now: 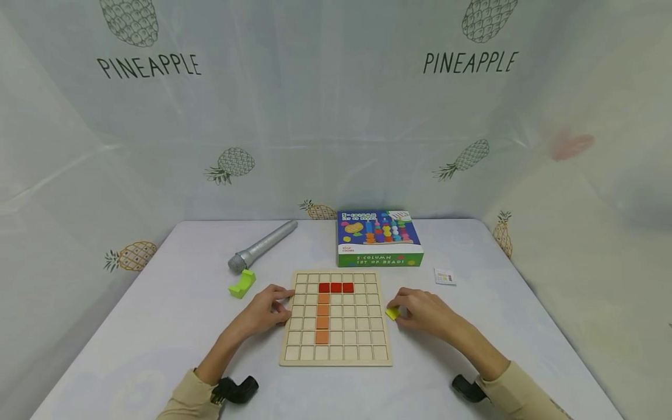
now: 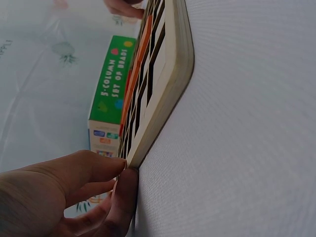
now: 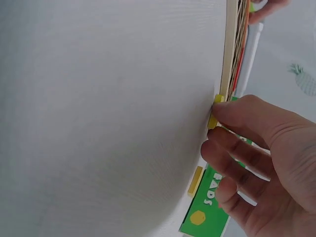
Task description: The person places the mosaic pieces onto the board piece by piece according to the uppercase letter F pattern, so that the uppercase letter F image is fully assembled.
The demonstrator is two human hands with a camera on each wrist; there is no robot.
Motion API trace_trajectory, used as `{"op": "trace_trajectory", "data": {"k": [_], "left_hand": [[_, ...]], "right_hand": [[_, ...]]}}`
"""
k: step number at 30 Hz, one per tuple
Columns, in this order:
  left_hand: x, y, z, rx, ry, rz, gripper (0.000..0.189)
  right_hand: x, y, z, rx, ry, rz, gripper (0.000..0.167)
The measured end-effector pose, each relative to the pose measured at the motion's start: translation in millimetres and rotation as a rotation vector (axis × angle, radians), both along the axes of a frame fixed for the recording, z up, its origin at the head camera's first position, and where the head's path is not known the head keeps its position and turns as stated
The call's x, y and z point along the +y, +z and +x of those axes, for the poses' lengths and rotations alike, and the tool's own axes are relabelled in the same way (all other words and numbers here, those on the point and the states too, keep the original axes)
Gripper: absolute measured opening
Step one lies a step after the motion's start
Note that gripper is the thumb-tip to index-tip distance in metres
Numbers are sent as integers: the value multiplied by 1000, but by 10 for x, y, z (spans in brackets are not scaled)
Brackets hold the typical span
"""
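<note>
A light wooden grid board point(image 1: 336, 355) lies flat on the table. Three red tiles point(image 1: 336, 287) form a row near its top, with three orange tiles point(image 1: 322, 322) in a column below the leftmost one. At the board's left edge is my left hand point(image 1: 265, 310); in the left wrist view its thumb and index finger pinch the wooden rim. Just right of the board, my right hand point(image 1: 424, 310) holds a small yellow tile point(image 3: 216, 111) between thumb and fingers, low over the white cloth. A second yellow tile point(image 3: 195, 181) lies nearby, seen in the right wrist view.
Behind the board stands a blue and green bead-set box point(image 1: 380, 239). A silver microphone point(image 1: 262, 246) lies at the back left, with a lime-green curved piece point(image 1: 242, 284) beside it. A small white printed card point(image 1: 444, 276) lies right of the box. Pineapple-print sheeting point(image 1: 336, 116) hangs behind.
</note>
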State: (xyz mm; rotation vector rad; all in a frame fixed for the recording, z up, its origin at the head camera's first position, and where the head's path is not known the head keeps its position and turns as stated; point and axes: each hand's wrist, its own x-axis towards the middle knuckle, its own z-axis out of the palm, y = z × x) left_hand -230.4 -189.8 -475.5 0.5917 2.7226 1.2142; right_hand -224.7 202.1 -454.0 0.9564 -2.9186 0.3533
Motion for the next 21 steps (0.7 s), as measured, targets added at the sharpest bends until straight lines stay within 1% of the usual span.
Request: {"op": "trace_trajectory", "data": {"k": [5,14,21], "left_hand": [[-2,0,-19,-9,-6,3,54],[10,2,-22,-13,14,2,54],[9,-2,-26,-10,13,0,53]], "right_hand": [[15,-4,3,14,7,-15,23],[37,17,-17,-7,-39,-33,19],[51,13,-13,-20,-75,-34,21]]}}
